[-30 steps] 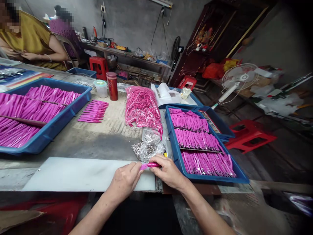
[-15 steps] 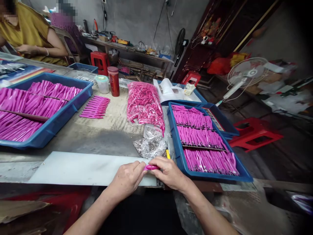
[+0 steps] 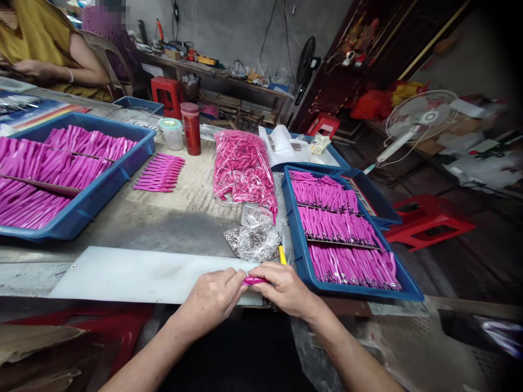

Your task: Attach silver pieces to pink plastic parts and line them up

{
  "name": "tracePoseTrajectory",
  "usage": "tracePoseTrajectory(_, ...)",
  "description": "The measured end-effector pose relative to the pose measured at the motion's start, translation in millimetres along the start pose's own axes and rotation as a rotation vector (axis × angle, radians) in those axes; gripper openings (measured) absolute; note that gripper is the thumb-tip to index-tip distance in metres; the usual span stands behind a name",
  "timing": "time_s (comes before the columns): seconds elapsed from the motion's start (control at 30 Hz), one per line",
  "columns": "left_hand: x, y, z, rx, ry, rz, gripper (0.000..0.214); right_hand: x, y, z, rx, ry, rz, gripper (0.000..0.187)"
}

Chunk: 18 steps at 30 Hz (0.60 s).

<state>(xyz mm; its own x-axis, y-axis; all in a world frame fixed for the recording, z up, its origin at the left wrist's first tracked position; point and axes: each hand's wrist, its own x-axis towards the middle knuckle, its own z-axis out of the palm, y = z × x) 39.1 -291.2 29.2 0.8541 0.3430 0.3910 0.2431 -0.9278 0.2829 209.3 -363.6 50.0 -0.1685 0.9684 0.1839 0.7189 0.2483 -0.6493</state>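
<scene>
My left hand (image 3: 212, 298) and my right hand (image 3: 285, 288) meet at the table's near edge, both closed on one small pink plastic piece (image 3: 253, 281) held between them. Just beyond the hands lies a crumpled clear bag of small metal parts (image 3: 254, 243) and a yellow-handled tool (image 3: 281, 254). To the right of my right hand stands a blue tray (image 3: 300, 256) filled with rows of pink pieces. A large clear bag of pink pieces (image 3: 244, 171) lies farther back.
A big blue tray (image 3: 92, 201) of pink pieces sits at the left, with a loose row of pink pieces (image 3: 159, 173) beside it. A red flask (image 3: 191, 128) and a lidded cup (image 3: 171, 133) stand behind. A person in yellow (image 3: 49, 51) sits far left. Red stools and a fan stand at the right.
The view has tilted slightly, and my hands have stayed together on the pink piece at the table's edge. Nothing was picked up or let go.
</scene>
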Motion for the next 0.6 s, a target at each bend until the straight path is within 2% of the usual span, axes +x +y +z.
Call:
tracePoseTrajectory(0.33,1.1,3.3,-2.5,0.031,-0.025,0.015,0.015,0.6,-2.6,-1.2,-0.008,-0.004,-0.037,0.018)
tracePoseTrajectory(0.6,2.1,3.7,-2.3,0.046,-0.031,0.014,0.017,-0.8,-1.2,-0.5,0.012,-0.026,0.001,0.017)
